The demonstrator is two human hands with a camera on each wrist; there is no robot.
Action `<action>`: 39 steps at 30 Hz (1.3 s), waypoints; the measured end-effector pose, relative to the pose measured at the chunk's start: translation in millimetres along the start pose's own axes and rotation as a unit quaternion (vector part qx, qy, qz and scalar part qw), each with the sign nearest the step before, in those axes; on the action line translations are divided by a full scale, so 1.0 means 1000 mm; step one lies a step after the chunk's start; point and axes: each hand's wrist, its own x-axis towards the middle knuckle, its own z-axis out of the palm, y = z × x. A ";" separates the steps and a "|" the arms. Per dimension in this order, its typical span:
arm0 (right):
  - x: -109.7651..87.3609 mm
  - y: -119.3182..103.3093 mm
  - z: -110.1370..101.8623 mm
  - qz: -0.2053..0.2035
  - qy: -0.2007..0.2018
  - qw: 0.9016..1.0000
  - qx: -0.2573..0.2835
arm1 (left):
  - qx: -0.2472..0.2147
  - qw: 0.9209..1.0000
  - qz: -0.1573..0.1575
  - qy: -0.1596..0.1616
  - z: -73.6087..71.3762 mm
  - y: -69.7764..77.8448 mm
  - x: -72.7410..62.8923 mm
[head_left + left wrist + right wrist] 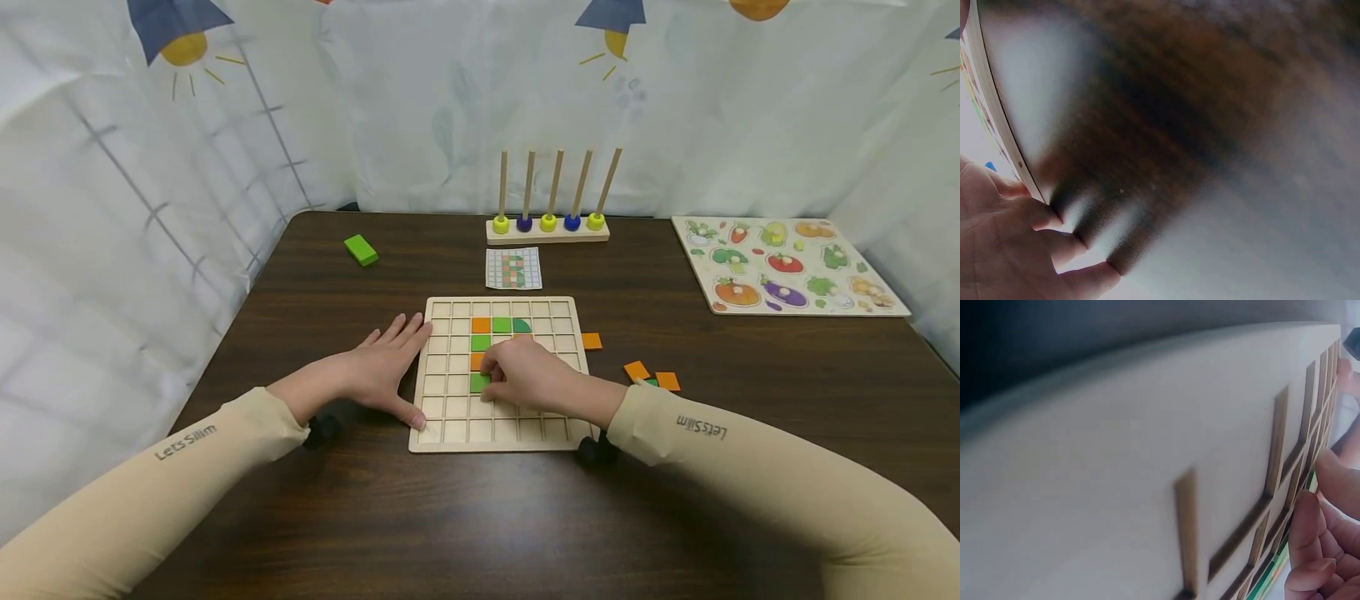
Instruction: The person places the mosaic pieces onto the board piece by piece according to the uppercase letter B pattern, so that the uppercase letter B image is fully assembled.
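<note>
A pale wooden grid board [444,429] lies on the table. My left hand [382,367] has its fingers spread, touching the board's left edge with thumb and fingertips. Over the middle of the board, my right hand [532,375] curls its thumb and index finger about a green square tile [479,383] in a lower cell; a sliver of green shows between them in the right wrist view. Above it are an orange tile [476,362], a green tile [481,342] and another orange tile [481,325]. The top row also has a green square [502,325] and a dark green quarter-round tile [521,325]. The right hand hides some cells.
Behind the board lie a pattern card [513,269] and a peg stand [547,236] with beads. Loose orange tiles [667,381] are at the right, a bright green block [362,250] at back left, and a vegetable puzzle board [787,267] at back right.
</note>
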 end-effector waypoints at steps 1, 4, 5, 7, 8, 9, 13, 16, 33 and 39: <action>0.000 0.000 0.000 -0.003 0.001 1.000 -0.002 | 0.000 1.000 0.000 0.000 0.000 0.000 0.000; 0.000 0.000 0.000 -0.008 0.002 1.000 -0.010 | 0.001 1.000 0.000 0.001 0.001 -0.001 0.000; 0.000 0.000 0.001 -0.009 0.002 1.000 -0.011 | 0.001 1.000 0.000 0.001 0.001 -0.001 0.000; 0.001 0.000 0.001 -0.009 0.002 1.000 -0.011 | 0.000 1.000 0.000 0.001 0.002 -0.001 0.000; 0.002 0.000 0.002 -0.010 0.002 1.000 -0.012 | -0.001 1.000 0.000 0.000 0.002 -0.002 0.000; 0.002 0.000 0.002 -0.010 0.000 1.000 -0.012 | -0.002 1.000 -0.001 -0.001 0.002 -0.002 0.000; 0.002 0.001 0.001 -0.016 -0.007 1.000 -0.012 | -0.006 1.000 -0.001 -0.003 0.004 -0.002 0.000; -0.002 0.002 -0.003 -0.029 -0.013 0.999 -0.012 | -0.008 1.000 -0.001 -0.003 0.005 -0.003 0.000; -0.057 0.082 -0.061 0.049 0.058 0.997 0.014 | -0.003 1.000 -0.002 -0.001 0.002 -0.001 0.001; -0.065 0.117 -0.071 0.071 0.060 0.996 0.003 | 0.001 1.000 -0.003 -0.002 0.001 0.000 0.002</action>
